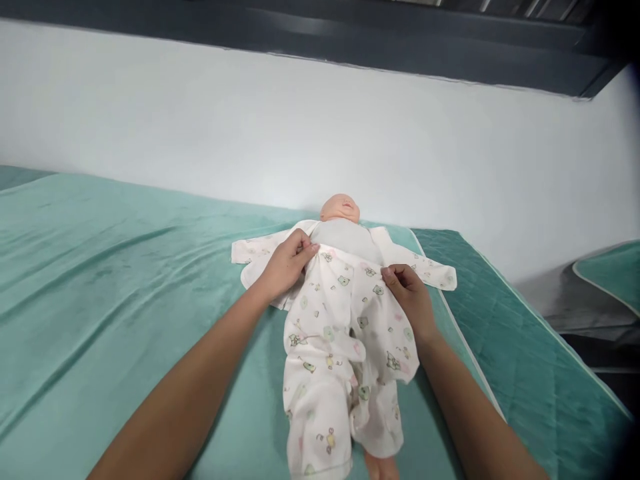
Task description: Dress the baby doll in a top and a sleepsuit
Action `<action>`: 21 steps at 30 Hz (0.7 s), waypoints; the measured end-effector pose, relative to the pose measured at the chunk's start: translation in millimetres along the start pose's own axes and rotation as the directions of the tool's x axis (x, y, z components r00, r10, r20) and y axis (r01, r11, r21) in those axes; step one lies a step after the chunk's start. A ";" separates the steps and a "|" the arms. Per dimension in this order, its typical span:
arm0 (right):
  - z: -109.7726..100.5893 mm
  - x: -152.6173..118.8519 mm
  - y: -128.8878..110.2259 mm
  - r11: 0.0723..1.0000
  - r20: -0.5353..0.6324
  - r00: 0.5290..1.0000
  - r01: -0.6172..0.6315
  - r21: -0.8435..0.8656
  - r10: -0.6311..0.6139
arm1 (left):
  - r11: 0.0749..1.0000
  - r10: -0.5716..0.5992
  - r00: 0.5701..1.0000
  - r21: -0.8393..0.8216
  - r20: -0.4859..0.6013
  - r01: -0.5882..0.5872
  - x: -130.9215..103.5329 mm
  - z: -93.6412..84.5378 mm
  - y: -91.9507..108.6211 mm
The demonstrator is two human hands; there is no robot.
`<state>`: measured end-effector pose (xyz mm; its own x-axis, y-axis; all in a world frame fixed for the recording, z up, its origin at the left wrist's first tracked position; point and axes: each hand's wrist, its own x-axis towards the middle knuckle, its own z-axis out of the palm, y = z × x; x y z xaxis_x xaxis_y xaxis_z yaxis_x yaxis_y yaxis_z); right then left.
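Observation:
A baby doll [340, 208] lies on its back with its head toward the wall. Under and beside it spreads a white long-sleeved top [435, 272], open at the front over a pale torso. White patterned pants [325, 313] cover its lower body and legs, and one bare foot shows at the bottom. My left hand [293, 261] pinches the left end of the pants' waistband. At the right end of that waistband, my right hand [407, 287] is closed on the fabric.
A wrinkled green sheet [125, 280] covers the bed, over a darker quilted green mattress [530, 353] on the right. Behind rises a white wall [300, 133] with a dark beam [325, 37] above. Another green surface [615, 273] stands at the far right.

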<state>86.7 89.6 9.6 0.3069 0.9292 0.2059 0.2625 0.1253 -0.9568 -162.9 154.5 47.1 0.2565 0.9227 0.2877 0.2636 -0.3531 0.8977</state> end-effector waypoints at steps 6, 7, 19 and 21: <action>-2.9 4.3 6.9 1.000 -0.071 0.997 0.009 -0.016 -0.010 | 0.999 -0.033 0.973 0.009 -0.229 0.036 -3.9 1.9 -9.5; -2.5 3.7 6.7 0.999 -0.071 0.997 0.021 -0.037 -0.023 | 0.999 -0.032 0.973 0.011 -0.229 0.036 -4.8 1.9 -10.4; -15.5 -1.7 6.0 0.986 0.223 0.970 -0.121 0.114 0.093 | 0.987 -0.153 0.964 0.082 0.219 0.138 -13.0 -20.7 -9.8; -20.8 -1.7 6.5 0.970 0.295 0.948 -0.173 0.172 0.117 | 0.979 -0.202 0.943 0.035 0.265 0.200 -14.3 -24.0 -8.9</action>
<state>106.9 81.6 7.4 0.0518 0.9984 0.0230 0.0446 0.0207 -0.9988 -191.2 148.1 43.0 0.4353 0.9003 0.0009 0.3420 -0.1663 0.9249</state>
